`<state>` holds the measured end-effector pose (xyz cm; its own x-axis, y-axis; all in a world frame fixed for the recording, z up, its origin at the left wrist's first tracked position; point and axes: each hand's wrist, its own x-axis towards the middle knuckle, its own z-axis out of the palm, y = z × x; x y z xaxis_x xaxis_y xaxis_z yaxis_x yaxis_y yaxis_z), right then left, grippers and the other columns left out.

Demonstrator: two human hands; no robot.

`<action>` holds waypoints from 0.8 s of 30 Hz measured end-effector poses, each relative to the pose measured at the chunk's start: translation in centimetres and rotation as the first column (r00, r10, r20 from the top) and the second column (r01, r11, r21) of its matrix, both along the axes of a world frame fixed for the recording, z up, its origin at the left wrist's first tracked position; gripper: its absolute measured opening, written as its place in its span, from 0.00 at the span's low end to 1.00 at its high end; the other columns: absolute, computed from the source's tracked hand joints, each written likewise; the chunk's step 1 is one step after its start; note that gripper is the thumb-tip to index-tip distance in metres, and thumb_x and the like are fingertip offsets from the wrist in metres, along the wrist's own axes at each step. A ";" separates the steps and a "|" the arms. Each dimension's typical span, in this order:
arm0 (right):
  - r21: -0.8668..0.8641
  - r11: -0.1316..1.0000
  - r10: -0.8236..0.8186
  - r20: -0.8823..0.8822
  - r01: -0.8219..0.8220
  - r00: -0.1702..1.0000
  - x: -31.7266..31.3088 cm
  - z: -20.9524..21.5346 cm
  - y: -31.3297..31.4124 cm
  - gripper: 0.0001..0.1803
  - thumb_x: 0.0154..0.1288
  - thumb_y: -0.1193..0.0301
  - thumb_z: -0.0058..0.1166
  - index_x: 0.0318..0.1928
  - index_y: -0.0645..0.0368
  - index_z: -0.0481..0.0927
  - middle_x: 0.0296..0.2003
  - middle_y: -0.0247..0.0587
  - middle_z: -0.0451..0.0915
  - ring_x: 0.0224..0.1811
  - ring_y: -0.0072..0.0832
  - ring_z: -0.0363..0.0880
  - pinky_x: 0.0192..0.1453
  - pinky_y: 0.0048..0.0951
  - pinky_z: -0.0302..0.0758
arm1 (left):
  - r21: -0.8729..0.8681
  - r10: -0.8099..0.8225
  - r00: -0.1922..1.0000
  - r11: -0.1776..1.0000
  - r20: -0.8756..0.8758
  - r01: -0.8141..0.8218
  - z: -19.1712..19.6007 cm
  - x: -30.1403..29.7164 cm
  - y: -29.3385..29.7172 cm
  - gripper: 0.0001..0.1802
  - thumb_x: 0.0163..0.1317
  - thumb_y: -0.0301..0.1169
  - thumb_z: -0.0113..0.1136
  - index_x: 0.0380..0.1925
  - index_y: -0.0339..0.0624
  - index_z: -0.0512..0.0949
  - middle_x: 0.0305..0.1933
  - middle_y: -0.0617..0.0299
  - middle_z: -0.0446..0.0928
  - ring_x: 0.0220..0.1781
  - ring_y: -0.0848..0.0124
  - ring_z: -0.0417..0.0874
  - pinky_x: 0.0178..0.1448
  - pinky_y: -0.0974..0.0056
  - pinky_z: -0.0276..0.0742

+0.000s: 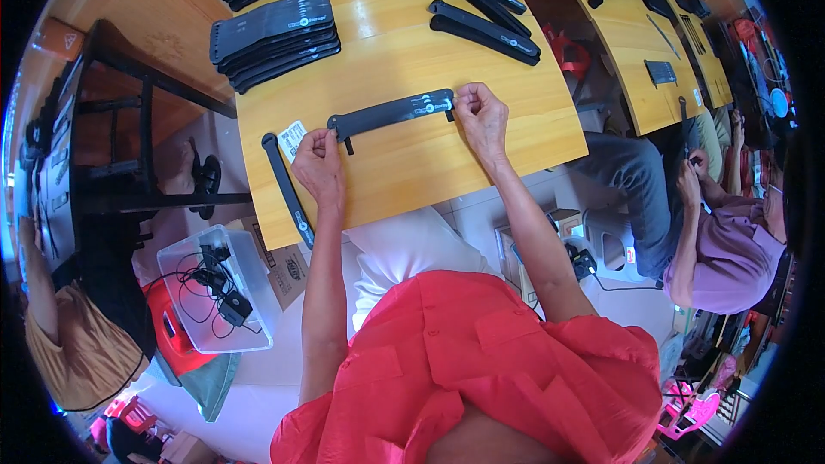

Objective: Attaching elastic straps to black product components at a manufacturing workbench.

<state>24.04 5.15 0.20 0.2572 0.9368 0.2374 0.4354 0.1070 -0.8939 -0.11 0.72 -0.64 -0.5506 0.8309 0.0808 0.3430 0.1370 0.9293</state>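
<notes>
Black strap (391, 112), long and flat with a pale printed mark near its right end, lies stretched across the wooden table (412, 172) close to the near edge, held at both ends. The left hand (320, 163) pinches its left end between thumb and fingertips, just beside a small white label (291, 139) lying on the table; the right hand (481, 116) pinches the right end the same way, fingers closed on the strap. The step in hand looks like laying the piece flat and straight for labelling or checking. The next move probably calls for keeping one end pinned while the other hand frees itself for the label. A second black strap (289, 189) lies along the table's left edge, its lower end at the near corner. Stacks of black flat pieces (273, 39) sit toward the far left corner, and more loose straps (484, 27) lie toward the far right. On the floor off the table's left side, a clear plastic bin (215, 292) holds black cables and a small black adapter; beside it lies a cardboard box (288, 271), contents not visible.
</notes>
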 end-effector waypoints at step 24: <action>0.012 1.000 -0.012 0.076 0.011 0.997 -0.1 -0.1 0.1 0.04 0.53 0.78 0.55 0.31 0.63 0.78 0.20 0.39 0.78 0.21 0.23 0.76 0.28 0.24 0.74 | 0.038 0.026 0.988 0.999 -0.154 -0.021 0.5 0.4 0.0 0.05 0.53 0.25 0.63 0.26 0.34 0.78 0.21 0.60 0.76 0.20 0.75 0.74 0.27 0.70 0.71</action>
<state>23.98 5.22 0.05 0.2486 0.9310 0.2671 0.5036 0.1113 -0.8567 0.25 0.73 -0.17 -0.5487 0.8128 0.1956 0.4797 0.1145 0.8699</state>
